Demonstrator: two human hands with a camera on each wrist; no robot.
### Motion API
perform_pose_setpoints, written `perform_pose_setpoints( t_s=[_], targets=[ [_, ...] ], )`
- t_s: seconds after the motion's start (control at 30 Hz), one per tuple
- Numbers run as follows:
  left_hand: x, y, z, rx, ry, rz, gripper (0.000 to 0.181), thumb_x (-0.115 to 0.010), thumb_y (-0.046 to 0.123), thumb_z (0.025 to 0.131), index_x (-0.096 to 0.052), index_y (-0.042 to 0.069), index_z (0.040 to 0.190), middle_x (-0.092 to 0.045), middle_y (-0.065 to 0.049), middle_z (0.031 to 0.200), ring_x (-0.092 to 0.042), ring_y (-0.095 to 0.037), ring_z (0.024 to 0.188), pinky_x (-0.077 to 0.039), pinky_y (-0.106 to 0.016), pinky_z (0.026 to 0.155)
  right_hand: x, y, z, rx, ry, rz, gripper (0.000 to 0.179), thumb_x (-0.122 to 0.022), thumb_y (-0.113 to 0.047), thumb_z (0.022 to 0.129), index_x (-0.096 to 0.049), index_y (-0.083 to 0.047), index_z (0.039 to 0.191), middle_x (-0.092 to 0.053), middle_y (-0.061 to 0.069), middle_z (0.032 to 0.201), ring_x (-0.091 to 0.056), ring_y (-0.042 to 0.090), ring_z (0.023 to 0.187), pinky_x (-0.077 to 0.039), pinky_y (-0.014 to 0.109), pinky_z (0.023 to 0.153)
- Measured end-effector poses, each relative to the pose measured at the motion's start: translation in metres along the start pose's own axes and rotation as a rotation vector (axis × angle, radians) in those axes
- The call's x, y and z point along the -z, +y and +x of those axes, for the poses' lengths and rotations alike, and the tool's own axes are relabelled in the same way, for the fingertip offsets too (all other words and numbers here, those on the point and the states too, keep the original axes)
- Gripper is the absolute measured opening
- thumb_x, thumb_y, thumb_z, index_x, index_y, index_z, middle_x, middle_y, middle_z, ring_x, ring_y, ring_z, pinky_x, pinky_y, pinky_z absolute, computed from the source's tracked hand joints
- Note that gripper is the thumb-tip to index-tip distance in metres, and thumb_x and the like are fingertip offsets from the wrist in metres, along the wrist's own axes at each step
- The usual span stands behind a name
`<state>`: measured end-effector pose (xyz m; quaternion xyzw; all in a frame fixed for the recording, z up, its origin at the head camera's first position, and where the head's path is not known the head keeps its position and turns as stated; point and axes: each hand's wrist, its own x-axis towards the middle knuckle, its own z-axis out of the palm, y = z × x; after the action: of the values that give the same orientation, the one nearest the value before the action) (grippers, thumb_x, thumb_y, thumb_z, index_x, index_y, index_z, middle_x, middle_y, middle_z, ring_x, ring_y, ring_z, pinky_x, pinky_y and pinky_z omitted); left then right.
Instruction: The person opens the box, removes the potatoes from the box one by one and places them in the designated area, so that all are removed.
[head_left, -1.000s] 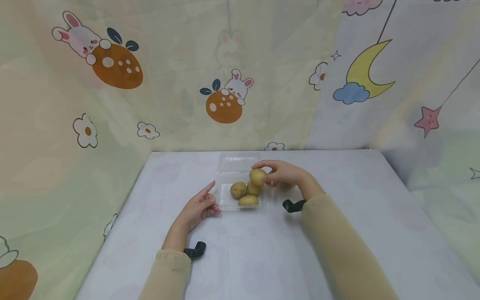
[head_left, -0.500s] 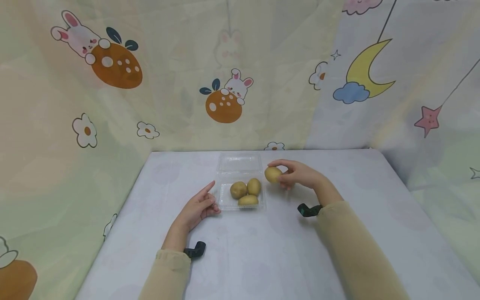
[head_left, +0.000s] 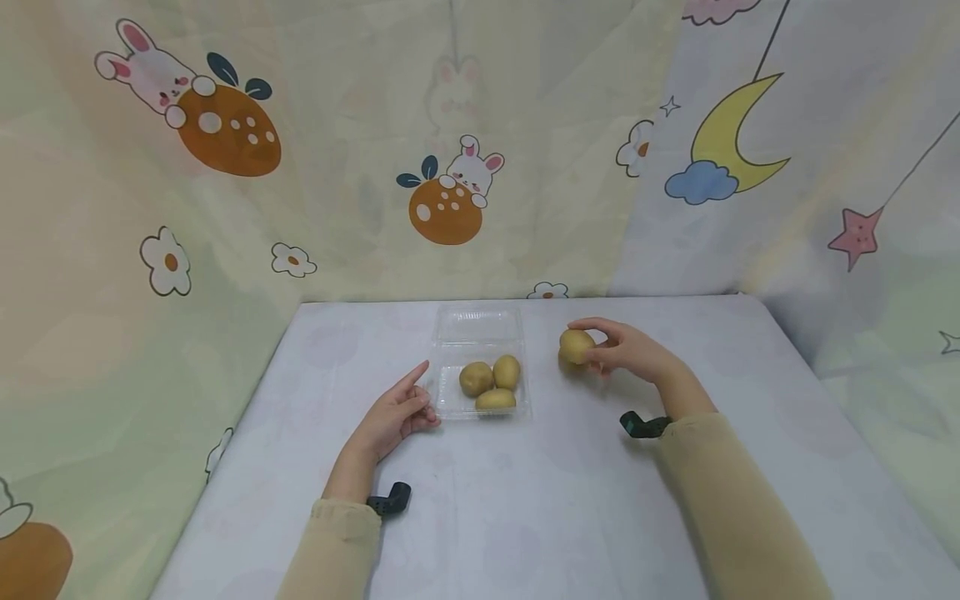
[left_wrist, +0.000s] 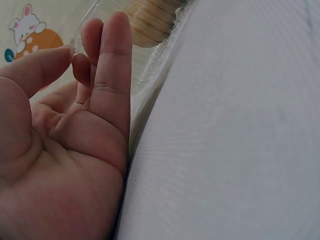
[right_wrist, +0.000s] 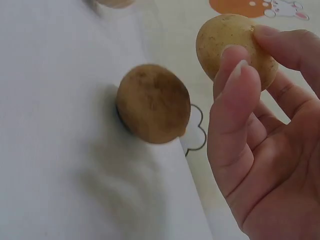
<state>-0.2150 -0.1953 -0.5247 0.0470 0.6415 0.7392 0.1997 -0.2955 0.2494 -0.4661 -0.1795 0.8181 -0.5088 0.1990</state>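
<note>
Right hand point(head_left: 626, 346) has shifted right over the last second, off the container; it pinches a yellow-brown, roundish potato point(head_left: 576, 346) between thumb and fingers. Means that potato is now outside, above the white cloth-covered table point(head_left: 450, 517). Three more potatoes point(head_left: 476, 379) sit in the clear plastic hinged container point(head_left: 450, 404), its lid point(head_left: 478, 323) folded back, away from the person. Left hand point(head_left: 393, 417) hasn't budged: grasps nothing, index extended, just beside the container's left edge; can't tell if touching. In the way: a brown potato point(right_wrist: 152, 102) on the table near the held one, mostly hidden in the head view. Cartoon-print cloth point(head_left: 540, 208) behind.
</note>
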Motion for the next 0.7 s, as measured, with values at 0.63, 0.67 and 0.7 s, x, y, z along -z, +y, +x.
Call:
perform_pose_setpoints(
  t_s=[0.63, 0.67, 0.7],
  targets=[
    [-0.001, 0.000, -0.001, 0.000, 0.012, 0.010, 0.066, -0.054, 0.011, 0.101, -0.025, 0.031, 0.157, -0.054, -0.001, 0.091, -0.068, -0.015, 0.081, -0.061, -0.036, 0.087, 0.023, 0.045, -0.027, -0.110, 0.144, 0.057, 0.057, -0.067, -0.026, 0.095, -0.044, -0.028, 0.147, -0.063, 0.017, 0.088, -0.062, 0.024, 0.075, -0.059, 0.037, 0.069],
    [-0.002, 0.001, -0.001, 0.002, 0.016, 0.008, 0.066, -0.054, 0.010, 0.101, -0.026, 0.031, 0.157, -0.054, -0.001, 0.091, -0.068, -0.015, 0.081, -0.061, -0.037, 0.087, 0.023, 0.046, -0.028, -0.113, 0.145, 0.062, 0.057, -0.067, -0.027, 0.094, -0.044, -0.028, 0.147, -0.063, 0.017, 0.090, -0.062, 0.024, 0.075, -0.059, 0.036, 0.069],
    [-0.002, 0.001, -0.001, 0.002, 0.019, 0.007, 0.066, -0.053, 0.010, 0.101, -0.026, 0.032, 0.157, -0.054, -0.001, 0.091, -0.068, -0.015, 0.081, -0.061, -0.037, 0.087, 0.023, 0.047, -0.028, -0.117, 0.146, 0.069, 0.058, -0.068, -0.029, 0.094, -0.044, -0.028, 0.146, -0.063, 0.018, 0.091, -0.062, 0.024, 0.075, -0.059, 0.036, 0.068]
  ],
)
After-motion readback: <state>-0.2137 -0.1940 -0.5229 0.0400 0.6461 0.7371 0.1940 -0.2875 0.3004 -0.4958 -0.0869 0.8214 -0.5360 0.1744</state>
